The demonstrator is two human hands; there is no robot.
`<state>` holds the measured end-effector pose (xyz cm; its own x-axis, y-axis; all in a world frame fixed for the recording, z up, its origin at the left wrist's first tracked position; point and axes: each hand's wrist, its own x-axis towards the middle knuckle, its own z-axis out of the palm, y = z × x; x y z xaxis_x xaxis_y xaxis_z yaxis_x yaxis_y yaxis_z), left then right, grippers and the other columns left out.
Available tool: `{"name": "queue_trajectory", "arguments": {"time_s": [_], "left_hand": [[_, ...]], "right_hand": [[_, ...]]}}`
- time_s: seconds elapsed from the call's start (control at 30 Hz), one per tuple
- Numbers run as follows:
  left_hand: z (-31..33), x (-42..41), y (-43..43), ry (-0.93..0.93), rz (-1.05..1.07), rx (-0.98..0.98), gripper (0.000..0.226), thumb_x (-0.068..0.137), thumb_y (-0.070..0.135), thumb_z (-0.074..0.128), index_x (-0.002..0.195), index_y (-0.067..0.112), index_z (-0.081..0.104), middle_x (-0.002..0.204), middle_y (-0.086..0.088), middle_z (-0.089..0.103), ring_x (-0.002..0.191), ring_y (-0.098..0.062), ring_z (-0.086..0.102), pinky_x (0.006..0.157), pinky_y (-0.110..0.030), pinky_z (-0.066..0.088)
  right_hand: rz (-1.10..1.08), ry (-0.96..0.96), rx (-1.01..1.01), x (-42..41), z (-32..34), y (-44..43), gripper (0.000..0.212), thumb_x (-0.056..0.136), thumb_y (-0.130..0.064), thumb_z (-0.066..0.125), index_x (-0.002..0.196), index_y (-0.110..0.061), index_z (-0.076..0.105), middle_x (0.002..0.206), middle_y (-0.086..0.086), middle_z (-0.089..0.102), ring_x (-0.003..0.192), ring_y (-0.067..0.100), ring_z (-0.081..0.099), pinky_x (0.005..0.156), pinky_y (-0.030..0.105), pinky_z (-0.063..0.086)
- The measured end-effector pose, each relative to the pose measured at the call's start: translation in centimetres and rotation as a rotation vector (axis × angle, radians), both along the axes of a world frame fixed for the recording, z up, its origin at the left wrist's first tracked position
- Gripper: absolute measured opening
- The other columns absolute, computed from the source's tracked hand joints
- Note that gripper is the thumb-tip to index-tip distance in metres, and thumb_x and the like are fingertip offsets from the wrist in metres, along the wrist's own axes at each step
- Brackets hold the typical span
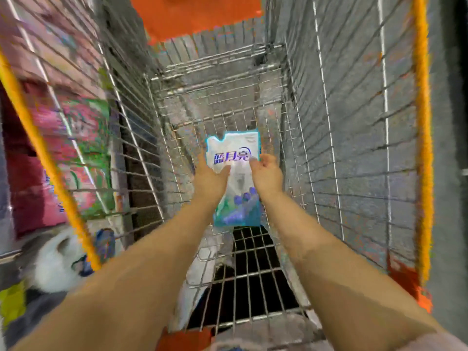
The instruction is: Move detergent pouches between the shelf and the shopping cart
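Detergent pouch (234, 173) gripped by both hands, left (210, 178), right (266, 173), inside shopping cart (220, 79).

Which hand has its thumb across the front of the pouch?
The left hand: its thumb lies across the pouch front; the right hand grips the edge.

Both bare forearms extended forward; left hand (211, 177) and right hand (266, 173) fingers curled, thumbs pinching inward.

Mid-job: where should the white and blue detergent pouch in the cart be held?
Grip the white and blue detergent pouch by both side edges of its upper half, from the near end. It sits lengthwise inside the wire shopping cart, and the left hand and right hand already flank it there.
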<state>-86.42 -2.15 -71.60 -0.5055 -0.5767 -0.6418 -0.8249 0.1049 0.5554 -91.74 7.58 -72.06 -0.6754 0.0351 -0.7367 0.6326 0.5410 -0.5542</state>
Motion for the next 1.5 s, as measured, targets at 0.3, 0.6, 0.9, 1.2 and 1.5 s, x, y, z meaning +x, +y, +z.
{"name": "queue_trajectory", "arguments": {"time_s": [0.3,0.6,0.9,1.2,1.5], "left_hand": [[-6.6,2.1,0.6,-0.142,0.207,0.162,0.061,0.080,0.029,0.069,0.128,0.008,0.037,0.114,-0.011,0.061,0.099,-0.027,0.062,0.091,-0.044,0.050],[-6.5,1.4,-1.1,-0.173,0.468,0.700,0.023,0.088,0.032,0.061,0.100,0.012,0.063,0.074,-0.003,0.073,0.059,-0.014,0.069,0.058,-0.028,0.058],[-1.9,0.2,0.1,-0.066,0.395,0.792,0.015,0.091,0.025,0.057,0.090,0.011,0.061,0.066,-0.006,0.072,0.052,-0.016,0.067,0.052,-0.029,0.056],[7.2,1.2,-0.8,0.216,0.202,0.694,0.025,0.091,0.025,0.057,0.109,0.008,0.061,0.068,-0.001,0.072,0.058,-0.015,0.068,0.062,-0.028,0.058],[20.6,5.6,0.0,0.543,0.027,0.541,0.027,0.088,0.018,0.061,0.114,0.013,0.059,0.087,-0.004,0.071,0.070,-0.016,0.068,0.072,-0.030,0.057]], "right_hand": [[-0.184,-0.264,-0.056,2.4,-6.5,1.1,0.043,0.085,-0.028,0.063,0.117,-0.002,0.051,0.092,0.013,0.059,0.075,0.024,0.057,0.072,0.035,0.051],[-0.090,-0.427,-0.163,1.6,-6.5,1.3,0.049,0.068,-0.042,0.080,0.101,-0.008,0.069,0.102,0.013,0.071,0.090,0.026,0.069,0.087,0.040,0.055],[-0.163,-0.289,-0.247,1.6,-2.2,1.7,0.046,0.059,-0.039,0.083,0.092,-0.010,0.069,0.092,0.010,0.070,0.085,0.025,0.068,0.087,0.043,0.055],[-0.224,-0.080,-0.520,2.5,9.1,1.6,0.016,0.082,-0.005,0.069,0.097,-0.007,0.065,0.056,-0.008,0.066,0.045,0.003,0.060,0.041,0.010,0.043],[-0.213,0.231,-0.693,7.3,20.8,2.0,0.026,0.077,-0.003,0.073,0.101,-0.011,0.065,0.084,0.006,0.068,0.065,0.013,0.065,0.053,0.018,0.051]]}}
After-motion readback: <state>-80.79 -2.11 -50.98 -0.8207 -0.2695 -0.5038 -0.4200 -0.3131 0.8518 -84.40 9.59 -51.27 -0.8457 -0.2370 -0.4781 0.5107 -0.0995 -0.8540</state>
